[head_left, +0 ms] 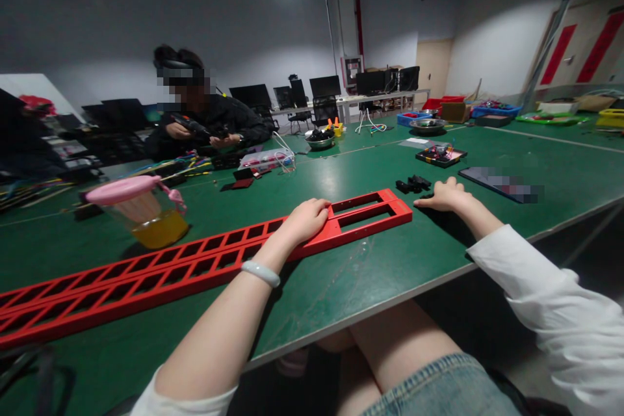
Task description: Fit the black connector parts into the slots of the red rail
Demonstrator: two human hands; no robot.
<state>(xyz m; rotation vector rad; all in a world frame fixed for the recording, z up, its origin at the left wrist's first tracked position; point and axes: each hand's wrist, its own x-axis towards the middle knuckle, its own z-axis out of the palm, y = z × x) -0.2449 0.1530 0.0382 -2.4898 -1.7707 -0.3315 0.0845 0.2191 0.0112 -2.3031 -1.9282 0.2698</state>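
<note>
A long red metal rail with rectangular slots (195, 266) lies across the green table (341, 286), running from the far left to the middle. My left hand (307, 218) rests on top of the rail near its right end, fingers curled over it. My right hand (446, 195) lies on the table just right of the rail's end, fingers bent down over a small black part I can barely see. A few small black parts (412, 184) sit just beyond that hand.
A pink-lidded jug of yellow liquid (146, 211) stands behind the rail at left. Across the table another person (205, 120) handles a dark tool. A black tray of small parts (441, 155), a dark tablet (502, 183), metal bowls and bins sit farther right.
</note>
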